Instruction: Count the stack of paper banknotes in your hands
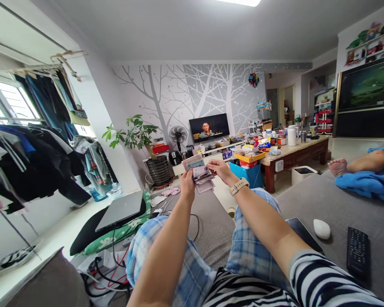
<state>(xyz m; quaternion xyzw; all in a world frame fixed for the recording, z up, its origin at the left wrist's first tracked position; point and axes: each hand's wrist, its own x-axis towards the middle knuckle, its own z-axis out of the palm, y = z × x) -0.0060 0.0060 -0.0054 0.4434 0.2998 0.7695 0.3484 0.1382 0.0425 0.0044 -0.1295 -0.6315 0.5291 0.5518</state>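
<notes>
In front of my knees, in the middle of the head view, I hold a fanned bundle of banknotes (199, 171), some teal, some pale purple and pinkish. My left hand (187, 182) grips the bundle at its left edge, thumb on top. Closed at the right edge of the notes is my right hand (221, 171), its fingertips pinching one or more of them; how many I cannot tell. Some notes hang below the others at an angle. A beige watch (239, 186) is on my right wrist.
A laptop (121, 209) rests on a green cushion at left, with tangled cables below. On the sofa (333, 256) at right lie a white mouse (321, 229) and a black remote (358, 251). Another person's foot (337, 166) is beyond. A cluttered wooden table (294, 149) stands ahead.
</notes>
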